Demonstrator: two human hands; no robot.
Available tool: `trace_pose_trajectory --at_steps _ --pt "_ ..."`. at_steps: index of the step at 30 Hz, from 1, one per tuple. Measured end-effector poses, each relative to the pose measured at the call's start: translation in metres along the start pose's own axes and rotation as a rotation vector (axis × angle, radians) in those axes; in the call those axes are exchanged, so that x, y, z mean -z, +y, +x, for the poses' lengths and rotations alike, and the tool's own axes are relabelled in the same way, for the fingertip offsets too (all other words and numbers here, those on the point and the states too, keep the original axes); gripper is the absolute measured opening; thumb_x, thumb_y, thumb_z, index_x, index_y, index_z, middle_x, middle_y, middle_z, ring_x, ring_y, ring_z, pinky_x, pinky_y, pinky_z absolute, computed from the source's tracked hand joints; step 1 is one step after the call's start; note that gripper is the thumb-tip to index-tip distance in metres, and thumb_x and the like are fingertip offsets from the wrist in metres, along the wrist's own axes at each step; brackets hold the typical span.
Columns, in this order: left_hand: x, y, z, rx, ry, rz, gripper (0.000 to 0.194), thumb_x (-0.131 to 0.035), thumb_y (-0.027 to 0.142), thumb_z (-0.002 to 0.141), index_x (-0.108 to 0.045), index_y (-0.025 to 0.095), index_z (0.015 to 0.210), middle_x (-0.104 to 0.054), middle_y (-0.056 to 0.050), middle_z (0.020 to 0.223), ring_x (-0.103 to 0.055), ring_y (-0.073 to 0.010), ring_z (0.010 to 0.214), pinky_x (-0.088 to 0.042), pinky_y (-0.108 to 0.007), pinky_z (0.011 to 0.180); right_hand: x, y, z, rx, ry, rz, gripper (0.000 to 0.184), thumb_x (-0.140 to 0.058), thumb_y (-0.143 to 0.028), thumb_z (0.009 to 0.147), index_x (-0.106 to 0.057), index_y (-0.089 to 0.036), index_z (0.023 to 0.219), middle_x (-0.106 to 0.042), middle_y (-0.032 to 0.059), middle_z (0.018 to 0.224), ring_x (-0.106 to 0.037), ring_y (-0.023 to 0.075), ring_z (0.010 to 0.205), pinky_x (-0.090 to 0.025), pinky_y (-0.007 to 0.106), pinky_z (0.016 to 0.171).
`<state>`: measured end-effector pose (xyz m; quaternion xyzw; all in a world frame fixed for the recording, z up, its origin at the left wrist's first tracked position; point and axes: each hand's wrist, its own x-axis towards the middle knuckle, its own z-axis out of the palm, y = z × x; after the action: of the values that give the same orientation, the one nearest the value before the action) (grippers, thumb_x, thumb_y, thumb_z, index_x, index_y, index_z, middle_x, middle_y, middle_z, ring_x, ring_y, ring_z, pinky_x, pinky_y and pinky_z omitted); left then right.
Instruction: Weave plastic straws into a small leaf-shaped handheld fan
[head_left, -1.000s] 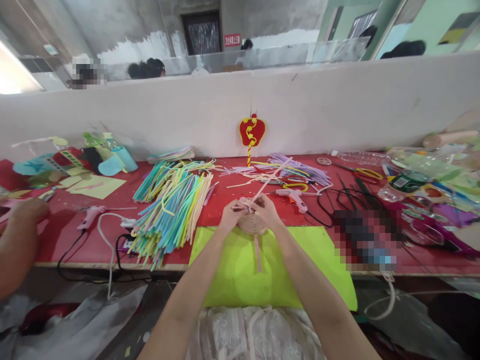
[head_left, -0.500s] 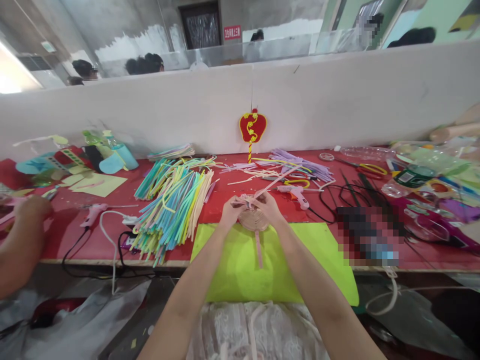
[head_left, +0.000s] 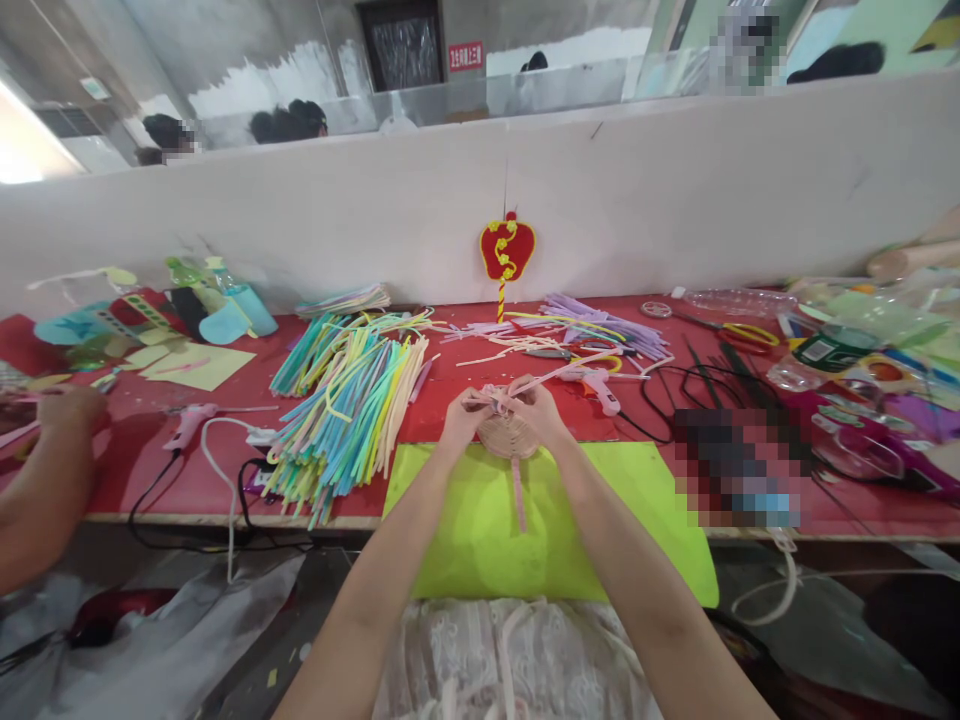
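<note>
A round, peach-coloured fan (head_left: 508, 438) with a pink handle (head_left: 519, 497) pointing toward me is held above the lime-green sheet (head_left: 465, 520). Its coiled face looks built from pipe cleaners. My left hand (head_left: 463, 420) is closed on its upper left edge, fingers bent inward. At the upper right edge, my right hand (head_left: 538, 415) pinches a long pink pipe cleaner (head_left: 566, 372), whose free end slants up to the right. Small pink pieces sit between the fingertips, too hidden to make out fully.
Left of my arms lies a heap of coloured pipe cleaners (head_left: 345, 410). Pink glue guns (head_left: 600, 390) with cords lie on the red table. A red and yellow fan (head_left: 508, 250) stands behind. Yellow-handled scissors (head_left: 750, 335) lie right. A co-worker's arm (head_left: 52, 470) reaches in left.
The free end of the pink pipe cleaner has dropped lower and farther right. My hands stay at the fan with slight finger movement. The co-worker's hand at left has shifted a little.
</note>
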<state>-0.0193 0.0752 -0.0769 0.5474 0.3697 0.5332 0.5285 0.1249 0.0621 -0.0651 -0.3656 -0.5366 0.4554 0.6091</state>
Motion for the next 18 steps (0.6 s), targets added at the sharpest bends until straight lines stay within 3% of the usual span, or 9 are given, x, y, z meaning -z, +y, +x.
trace_pose_trajectory --at_steps 5,11,18 --pt "-0.002 0.003 -0.001 0.025 0.025 -0.046 0.022 -0.073 0.026 0.055 -0.055 0.016 0.065 -0.061 0.002 0.064 -0.056 -0.0108 0.061 -0.044 -0.025 0.064 -0.005 -0.006 -0.003 0.023 0.035 -0.033 0.025 -0.067 -0.032 0.066 -0.044 -0.022 0.068 -0.056 -0.0035 0.063 -0.058 0.0126 0.057 -0.043 0.025 0.050" --pt "-0.001 -0.003 0.001 0.064 0.027 -0.091 0.025 -0.074 0.027 0.054 -0.055 0.015 0.065 -0.062 0.001 0.065 -0.058 -0.0113 0.063 -0.046 -0.026 0.066 -0.012 -0.013 -0.008 0.120 0.086 -0.062 0.024 -0.066 -0.031 0.068 -0.044 -0.022 0.068 -0.057 -0.0028 0.067 -0.060 0.0132 0.062 -0.047 0.028 0.061" --pt "-0.003 0.001 0.000 0.094 -0.012 -0.219 0.027 -0.074 0.030 0.056 -0.054 0.015 0.067 -0.063 0.000 0.068 -0.060 -0.0134 0.070 -0.049 -0.032 0.074 -0.011 -0.009 -0.007 0.125 0.167 -0.187 0.024 -0.066 -0.035 0.067 -0.045 -0.022 0.067 -0.058 -0.0011 0.068 -0.058 0.0141 0.063 -0.047 0.029 0.062"
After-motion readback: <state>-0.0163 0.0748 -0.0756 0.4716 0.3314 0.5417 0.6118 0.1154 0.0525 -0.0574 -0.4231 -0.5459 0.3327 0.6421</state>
